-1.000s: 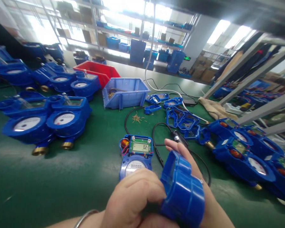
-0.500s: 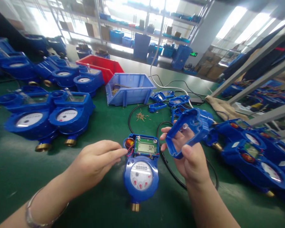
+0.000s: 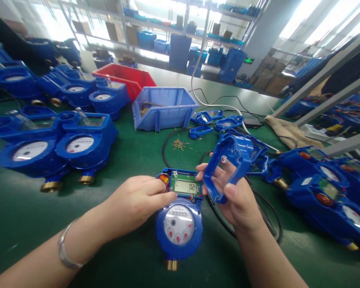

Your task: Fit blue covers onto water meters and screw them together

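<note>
A blue water meter (image 3: 179, 224) lies before me on the green table, dial up and brass fitting toward me. Its upper compartment is uncovered, showing a green circuit board with a display (image 3: 184, 187) and an orange-wrapped part (image 3: 164, 179). My left hand (image 3: 138, 198) has its fingers bent together over the compartment's left side, where the coloured wires are; its fingertips and anything between them are hidden. Right of the meter, my right hand (image 3: 232, 196) holds a blue plastic meter cover (image 3: 213, 172), tilted, its hollow inside showing. Fingers of that hand reach the compartment's right edge.
Covered meters (image 3: 84, 148) stand at left; uncovered ones (image 3: 321, 192) sit at right. Small brass screws (image 3: 179, 144) lie loose before a blue bin (image 3: 168, 116). Behind it stands a red bin (image 3: 126, 76). More blue covers (image 3: 201, 131) and a black cable (image 3: 277, 224) lie nearby.
My left hand has moved right, from beside the meter onto its compartment, its fingers now bent. The cover in my right hand has shifted left and slightly down, closer to the meter.
</note>
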The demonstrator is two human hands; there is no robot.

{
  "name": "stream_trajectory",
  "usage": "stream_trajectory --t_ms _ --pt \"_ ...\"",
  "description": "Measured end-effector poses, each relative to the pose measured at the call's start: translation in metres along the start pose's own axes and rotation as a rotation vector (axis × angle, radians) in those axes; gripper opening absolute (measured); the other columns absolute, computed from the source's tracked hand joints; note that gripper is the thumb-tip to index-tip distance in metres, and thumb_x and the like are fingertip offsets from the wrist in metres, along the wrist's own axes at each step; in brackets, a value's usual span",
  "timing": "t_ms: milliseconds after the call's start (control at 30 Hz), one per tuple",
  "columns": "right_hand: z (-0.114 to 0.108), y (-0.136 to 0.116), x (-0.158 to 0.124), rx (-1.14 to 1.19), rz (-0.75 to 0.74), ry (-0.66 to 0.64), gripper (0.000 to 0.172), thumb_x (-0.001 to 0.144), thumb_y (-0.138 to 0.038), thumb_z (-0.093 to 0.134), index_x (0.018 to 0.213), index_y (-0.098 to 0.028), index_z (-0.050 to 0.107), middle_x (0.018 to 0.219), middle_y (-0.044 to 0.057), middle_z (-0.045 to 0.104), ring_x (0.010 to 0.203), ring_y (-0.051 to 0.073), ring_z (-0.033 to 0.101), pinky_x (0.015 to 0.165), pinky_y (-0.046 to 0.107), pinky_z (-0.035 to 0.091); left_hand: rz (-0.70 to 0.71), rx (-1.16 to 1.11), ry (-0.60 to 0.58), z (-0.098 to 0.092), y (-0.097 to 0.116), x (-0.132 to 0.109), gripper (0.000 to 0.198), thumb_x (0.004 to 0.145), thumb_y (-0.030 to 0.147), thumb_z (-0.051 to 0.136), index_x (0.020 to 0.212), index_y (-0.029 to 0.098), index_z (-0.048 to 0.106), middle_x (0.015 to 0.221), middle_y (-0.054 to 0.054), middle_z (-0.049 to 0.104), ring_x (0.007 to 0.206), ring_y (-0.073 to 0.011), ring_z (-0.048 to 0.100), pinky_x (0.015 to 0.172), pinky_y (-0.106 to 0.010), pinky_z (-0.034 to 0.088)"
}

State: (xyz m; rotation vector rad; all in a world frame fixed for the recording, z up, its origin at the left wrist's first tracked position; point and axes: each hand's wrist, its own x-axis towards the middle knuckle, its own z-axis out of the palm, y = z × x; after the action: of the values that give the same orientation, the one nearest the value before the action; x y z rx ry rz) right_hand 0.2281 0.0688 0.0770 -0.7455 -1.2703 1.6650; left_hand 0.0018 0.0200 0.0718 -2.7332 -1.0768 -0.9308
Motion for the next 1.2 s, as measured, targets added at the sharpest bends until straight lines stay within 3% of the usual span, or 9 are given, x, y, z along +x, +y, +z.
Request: stream_trajectory --t_ms 200,367,500,667,800,1033,1200 --pt "-0.006 -0.001 -0.001 -0.026 0.018 -0.016 0.051 0.07 -0.046 0.072 0.115 -0.03 0.055 0.105 0.006 0.062 0.085 0.019 0.06 0.062 0.027 0.047 -0.177 -0.068 0.19 0.009 0.003 -0.004 0.016 0.086 0.023 0.056 0.079 0.013 0.067 0.073 -0.007 0.065 0.062 -0.0132 0.063 0.054 -0.022 0.052" --pt "-0.007 0.0 -0.001 -0.036 0.019 -0.035 0.053 0.069 -0.047 0.072 0.116 -0.031 0.054 0.106 0.006 0.061 0.085 0.019 0.059 0.063 0.028 0.047 -0.278 -0.055 0.316 0.019 0.011 -0.004 0.018 0.084 0.021 0.06 0.069 0.012 0.066 0.066 -0.004 0.066 0.056 -0.0105 0.063 0.053 -0.019 0.052" --pt "-0.007 0.001 -0.001 -0.048 0.026 -0.048 0.055 0.069 -0.048 0.071 0.118 -0.03 0.052 0.108 0.007 0.06 0.087 0.021 0.059 0.063 0.029 0.047 -0.274 0.007 0.267 0.021 0.015 -0.008 0.018 0.085 0.019 0.058 0.072 0.011 0.067 0.068 -0.005 0.067 0.058 -0.0115 0.063 0.054 -0.021 0.054" --pt "-0.006 0.0 -0.001 -0.05 0.024 -0.049 0.054 0.069 -0.048 0.072 0.117 -0.03 0.053 0.106 0.006 0.061 0.085 0.019 0.058 0.062 0.028 0.047 -0.104 0.078 0.127 0.011 0.008 -0.019 0.027 0.091 0.01 0.04 0.09 0.01 0.067 0.084 -0.011 0.071 0.074 -0.0148 0.068 0.064 -0.023 0.058" --pt "-0.006 0.0 0.0 -0.054 0.02 -0.054 0.054 0.069 -0.047 0.072 0.116 -0.03 0.054 0.104 0.005 0.061 0.084 0.019 0.058 0.062 0.027 0.047 -0.06 0.038 0.135 0.003 0.0 -0.014 0.023 0.09 0.011 0.045 0.086 0.011 0.067 0.08 -0.009 0.073 0.071 -0.0147 0.07 0.064 -0.022 0.058" --pt "-0.007 0.0 -0.001 -0.061 0.029 -0.058 0.055 0.069 -0.046 0.072 0.118 -0.03 0.053 0.106 0.006 0.06 0.085 0.02 0.058 0.063 0.028 0.047 -0.108 -0.131 0.103 0.001 -0.008 0.002 0.019 0.086 0.018 0.057 0.071 0.014 0.068 0.067 -0.004 0.067 0.06 -0.011 0.063 0.055 -0.02 0.052" --pt "-0.007 0.0 0.0 -0.065 0.035 -0.06 0.057 0.068 -0.047 0.072 0.119 -0.03 0.053 0.107 0.006 0.06 0.087 0.02 0.059 0.062 0.028 0.048 -0.197 -0.1 0.04 0.001 -0.01 0.0 0.017 0.083 0.018 0.059 0.072 0.017 0.072 0.081 -0.007 0.06 0.079 -0.0187 0.057 0.068 -0.032 0.049"
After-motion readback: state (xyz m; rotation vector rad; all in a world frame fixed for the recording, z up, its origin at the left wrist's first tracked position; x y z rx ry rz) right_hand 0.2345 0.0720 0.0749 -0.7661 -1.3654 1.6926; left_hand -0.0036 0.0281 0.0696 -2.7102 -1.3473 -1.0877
